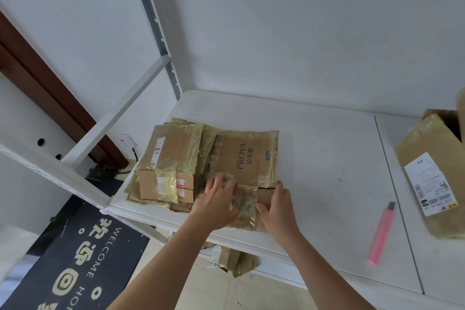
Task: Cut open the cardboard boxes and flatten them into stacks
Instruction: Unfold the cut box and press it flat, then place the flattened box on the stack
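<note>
A: Starting at the lower left of the frame, what's there?

B: A dark welcome mat point(75, 254) on the floor, beside the white shelving frame point(105, 131). Then the white bench point(327, 158) begins, and at its left end sits the stack of flattened boxes point(171, 168), close to the front edge, likely so it stays within reach.

A: And the hands?

B: Both are on the flattened PROYA box point(246, 158), which lies on the right side of that stack, near the centre of the frame. The left hand point(216, 199) rests on its taped near flap with fingers spread and loosely bent. The right hand point(275, 205) lies against the flap's right edge, thumb tucked under it, fingers fairly straight. I'd judge they're pressing it flat and squaring it to the pile.

A: Room to move?

B: Plenty of bare bench to the right. The pink utility knife point(381, 234) lies well apart at lower right, and an uncut box point(432, 173) with a shipping label stands at the right edge. Some cardboard scraps point(231, 259) lie on the floor below the front edge.
</note>
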A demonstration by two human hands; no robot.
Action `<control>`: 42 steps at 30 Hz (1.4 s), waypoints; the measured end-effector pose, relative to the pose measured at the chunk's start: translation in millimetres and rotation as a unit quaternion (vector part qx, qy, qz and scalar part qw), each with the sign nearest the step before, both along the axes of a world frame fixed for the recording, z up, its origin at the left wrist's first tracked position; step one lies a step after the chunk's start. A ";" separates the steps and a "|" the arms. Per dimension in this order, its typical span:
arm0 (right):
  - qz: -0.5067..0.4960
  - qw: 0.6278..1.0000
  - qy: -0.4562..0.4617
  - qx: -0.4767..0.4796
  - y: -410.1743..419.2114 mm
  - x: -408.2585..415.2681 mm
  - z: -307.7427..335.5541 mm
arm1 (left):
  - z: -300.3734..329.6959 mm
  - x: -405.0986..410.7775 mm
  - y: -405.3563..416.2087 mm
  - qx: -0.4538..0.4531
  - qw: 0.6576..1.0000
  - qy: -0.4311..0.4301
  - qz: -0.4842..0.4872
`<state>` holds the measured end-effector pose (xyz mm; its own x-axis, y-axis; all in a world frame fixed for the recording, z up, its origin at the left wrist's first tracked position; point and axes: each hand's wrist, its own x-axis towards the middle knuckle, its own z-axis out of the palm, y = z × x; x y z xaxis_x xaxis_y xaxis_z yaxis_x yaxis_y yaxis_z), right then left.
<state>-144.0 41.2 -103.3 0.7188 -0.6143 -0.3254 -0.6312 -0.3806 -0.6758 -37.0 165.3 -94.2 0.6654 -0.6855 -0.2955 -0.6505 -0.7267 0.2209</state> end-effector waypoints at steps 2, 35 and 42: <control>0.022 0.997 0.007 -0.076 -0.5 -1.8 -0.3 | 0.7 3.1 -0.2 0.006 1.000 0.002 -0.004; 0.179 0.975 0.000 -0.135 -43.6 -40.1 40.9 | 59.4 -10.3 -39.2 0.038 0.969 -0.196 -0.144; 0.031 0.923 -0.098 -0.370 -98.6 -99.0 113.6 | 107.7 -38.2 -106.5 -0.144 0.923 -0.290 -0.209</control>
